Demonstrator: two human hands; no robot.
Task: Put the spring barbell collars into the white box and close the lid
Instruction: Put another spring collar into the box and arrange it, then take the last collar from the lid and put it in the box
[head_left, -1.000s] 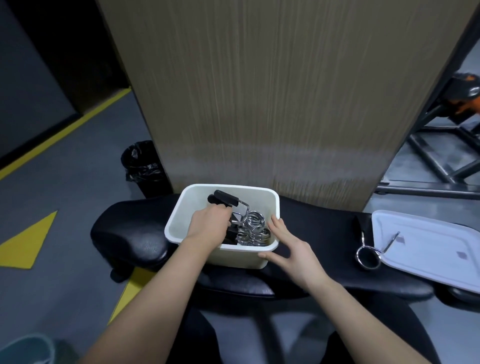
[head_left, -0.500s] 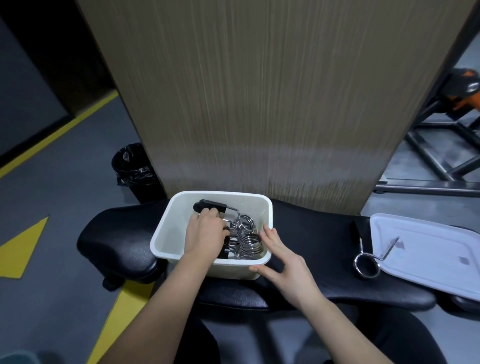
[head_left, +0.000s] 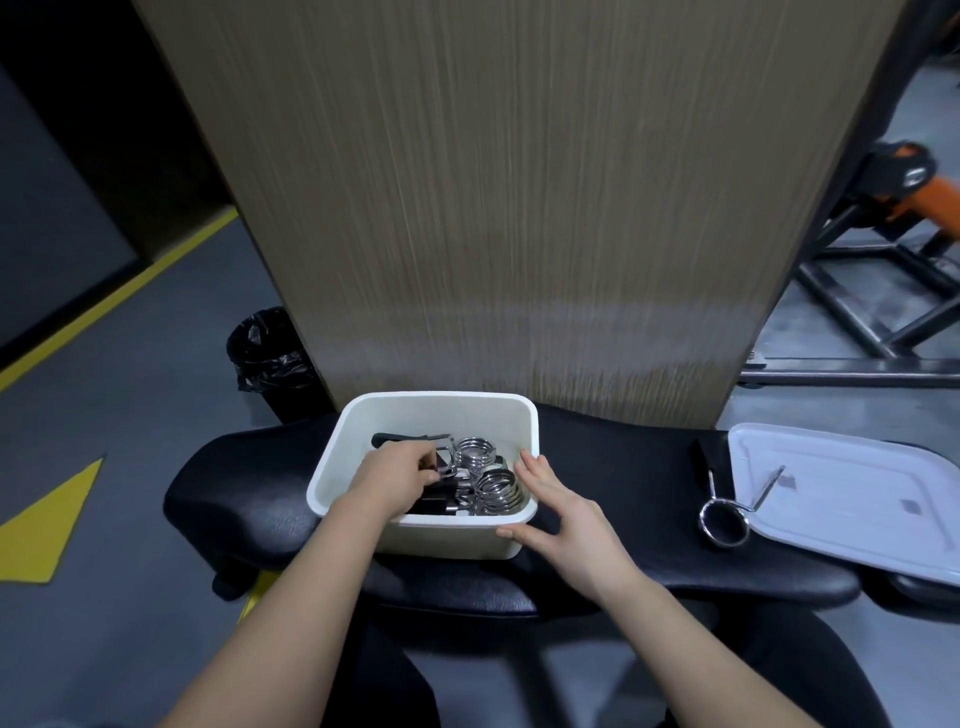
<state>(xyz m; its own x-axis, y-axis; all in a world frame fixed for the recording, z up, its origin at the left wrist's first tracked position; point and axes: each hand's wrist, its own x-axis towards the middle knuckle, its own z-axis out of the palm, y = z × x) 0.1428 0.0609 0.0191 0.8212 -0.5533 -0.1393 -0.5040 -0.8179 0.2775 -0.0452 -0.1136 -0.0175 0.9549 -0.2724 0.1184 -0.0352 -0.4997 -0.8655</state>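
A person's left hand reaches down inside the white box, fingers curled around the metal handle of a spring barbell collar resting among the collars already in the box; whether the hand is pinching the handle or just nudging it into place cannot be told. The right hand is spread wide and holds nothing, its fingertips at the box's right rim and its thumb against the near right corner, steadying the container on the black padded bench. One last collar lies well to the right of the box, its ring on the bench and its long handle angled up and away onto the white lid, which lies flat at the bench's right end. The free right hand is the nearer one to both, so the next reach looks likely to go rightward from the box.
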